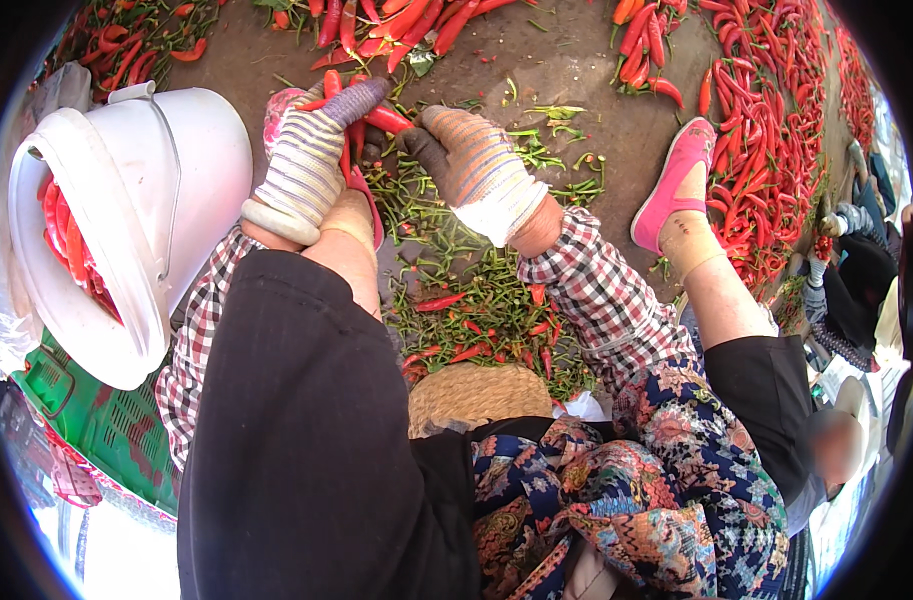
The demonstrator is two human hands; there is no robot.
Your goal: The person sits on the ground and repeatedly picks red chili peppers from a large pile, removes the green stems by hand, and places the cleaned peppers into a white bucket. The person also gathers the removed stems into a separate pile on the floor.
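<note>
Several red chili peppers (332, 82) are held in my left hand (310, 154), which wears a striped knit glove with a dark thumb. One red chili (387, 120) points from that hand towards my right hand (475, 161). My right hand, in a similar stained glove, has its dark fingertips at the end of this chili. Whether it also grips a stem is hidden by the fingers. On the ground below both hands lie many green chili stems (456, 262), with a few loose red chilies (440, 303) among them.
At left a white plastic bucket (201, 150) lies tilted over a green plastic crate (130, 427), with red chilies (70, 232) inside. Chili heaps lie ahead (419, 22) and right (756, 157). A woven straw seat (479, 394) is beneath me. Another person (839, 442) sits at far right.
</note>
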